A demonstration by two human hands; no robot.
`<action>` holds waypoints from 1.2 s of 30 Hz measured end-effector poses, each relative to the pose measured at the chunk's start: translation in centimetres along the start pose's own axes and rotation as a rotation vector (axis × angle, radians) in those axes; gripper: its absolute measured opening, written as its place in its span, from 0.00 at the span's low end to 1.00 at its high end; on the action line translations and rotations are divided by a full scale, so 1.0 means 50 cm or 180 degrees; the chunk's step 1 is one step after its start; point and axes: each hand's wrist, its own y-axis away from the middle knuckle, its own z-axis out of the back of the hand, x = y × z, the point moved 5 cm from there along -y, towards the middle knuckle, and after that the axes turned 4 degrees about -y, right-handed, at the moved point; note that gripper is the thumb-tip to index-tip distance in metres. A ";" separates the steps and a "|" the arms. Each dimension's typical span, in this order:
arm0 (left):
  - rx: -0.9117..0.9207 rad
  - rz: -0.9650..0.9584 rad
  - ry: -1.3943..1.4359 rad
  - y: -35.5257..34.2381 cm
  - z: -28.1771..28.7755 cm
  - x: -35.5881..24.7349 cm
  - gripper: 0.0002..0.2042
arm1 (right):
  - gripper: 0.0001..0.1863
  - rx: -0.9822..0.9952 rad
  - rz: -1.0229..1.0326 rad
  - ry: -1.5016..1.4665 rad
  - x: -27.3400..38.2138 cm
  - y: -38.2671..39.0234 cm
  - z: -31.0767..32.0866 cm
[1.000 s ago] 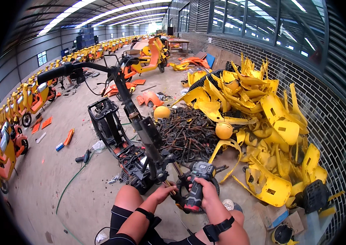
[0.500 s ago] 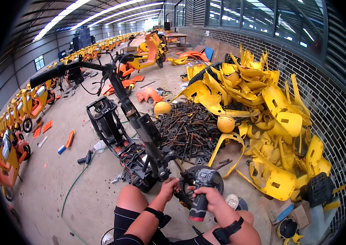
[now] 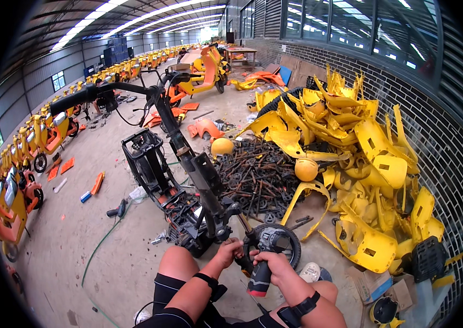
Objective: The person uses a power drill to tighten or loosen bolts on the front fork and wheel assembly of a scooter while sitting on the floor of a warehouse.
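In front of me stands a stripped black scooter frame [image 3: 197, 170] with its handlebar reaching to the left. Its front wheel [image 3: 296, 252] is turned toward me, just past my hands. My right hand [image 3: 275, 264] is wrapped round the grip of a dark grey cordless drill [image 3: 273, 239], whose red-edged base points down toward me. The drill's head overlaps the wheel, and its tip is hidden. My left hand [image 3: 229, 252] has its fingers closed beside the lower fork, left of the drill. What those fingers hold, if anything, I cannot make out.
A heap of dark metal rods [image 3: 256, 175] lies behind the wheel. Yellow body panels [image 3: 370, 240] are piled on the right against a brick wall [image 3: 433, 136]. Another power tool [image 3: 116, 210] and a green hose [image 3: 96, 250] lie on the left floor. Scooters [image 3: 10, 205] line the left side.
The drill has shifted a little left, closer to my left hand, and tilted so its head points more toward the wheel. My left hand stays beside the fork. The whole view has turned slightly.
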 end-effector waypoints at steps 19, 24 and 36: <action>-0.0702 -0.0385 0.0062 0.015 0.008 0.012 0.14 | 0.11 -0.0113 0.0104 -0.0120 0.009 0.006 0.023; -0.0906 -0.0418 0.0248 0.021 0.069 0.026 0.11 | 0.10 -0.0160 0.0150 -0.0208 0.010 0.001 0.035; -0.1987 -0.0512 -0.0279 -0.009 0.163 0.029 0.11 | 0.10 -0.0109 -0.0011 -0.0082 0.014 0.022 0.034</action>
